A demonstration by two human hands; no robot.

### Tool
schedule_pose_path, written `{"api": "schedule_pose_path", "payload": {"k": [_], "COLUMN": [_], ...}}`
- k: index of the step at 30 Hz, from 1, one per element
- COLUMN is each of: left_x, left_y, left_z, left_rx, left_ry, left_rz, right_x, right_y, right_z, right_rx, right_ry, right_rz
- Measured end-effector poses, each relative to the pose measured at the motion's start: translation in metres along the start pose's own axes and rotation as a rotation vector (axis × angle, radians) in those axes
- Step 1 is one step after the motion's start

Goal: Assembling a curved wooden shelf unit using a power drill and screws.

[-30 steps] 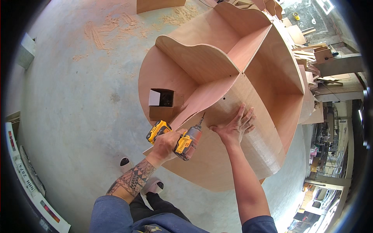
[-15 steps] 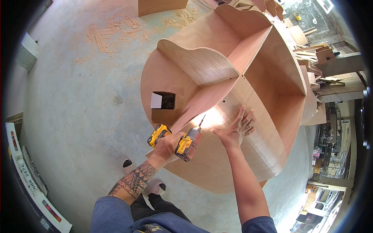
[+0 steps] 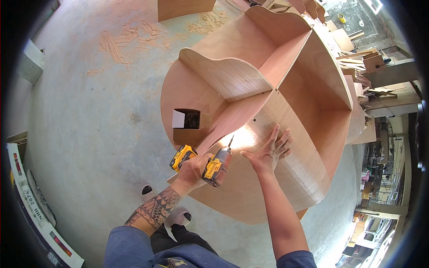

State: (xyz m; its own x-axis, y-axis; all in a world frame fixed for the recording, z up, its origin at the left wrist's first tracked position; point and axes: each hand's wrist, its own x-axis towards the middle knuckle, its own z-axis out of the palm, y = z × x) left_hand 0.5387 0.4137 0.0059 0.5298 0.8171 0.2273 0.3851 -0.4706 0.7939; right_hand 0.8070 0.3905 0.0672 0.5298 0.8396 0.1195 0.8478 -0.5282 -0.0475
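Observation:
My left hand (image 3: 195,169) is wrapped round the grip of a yellow and black cordless impact driver (image 3: 216,169). Its bit points up and away, close to the plywood panel (image 3: 295,172), and the tool's lamp throws a bright patch there. Whether the bit tip touches the wood I cannot tell. My right hand (image 3: 269,151) lies flat on the same panel, fingers spread, to the right of the bit. The panel belongs to a large rounded plywood piece with wavy-edged dividers (image 3: 225,76). A dark hole or screw head shows beyond the lit patch.
An open cardboard box (image 3: 187,135) of dark screws stands on the plywood base, left of the panel. Sawdust (image 3: 208,22) lies on the concrete floor (image 3: 98,134). Wood offcuts (image 3: 355,60) are heaped at far right. A vehicle's rear bumper (image 3: 42,219) is at the left edge.
Both hands keep their places on the driver and the panel. The view has shifted very slightly; nothing else has visibly moved.

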Motion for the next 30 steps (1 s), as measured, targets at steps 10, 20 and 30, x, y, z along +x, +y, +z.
{"api": "schedule_pose_path", "payload": {"k": [10,20,30], "left_x": [0.006,0.01,0.017], "left_y": [0.0,-0.002,0.001], "left_z": [0.002,0.005,0.003], "left_rx": [0.005,0.025,0.014], "left_ry": [-0.051,-0.052,-0.035], "left_rz": [-0.031,-0.033,-0.025], "right_x": [0.0,0.0,0.0], "right_y": [-0.001,-0.001,0.001], "right_z": [-0.002,-0.003,0.001], "right_rx": [-0.021,-0.032,-0.014], "right_ry": [-0.023,-0.03,-0.004], "right_rz": [0.012,0.006,-0.002]}}
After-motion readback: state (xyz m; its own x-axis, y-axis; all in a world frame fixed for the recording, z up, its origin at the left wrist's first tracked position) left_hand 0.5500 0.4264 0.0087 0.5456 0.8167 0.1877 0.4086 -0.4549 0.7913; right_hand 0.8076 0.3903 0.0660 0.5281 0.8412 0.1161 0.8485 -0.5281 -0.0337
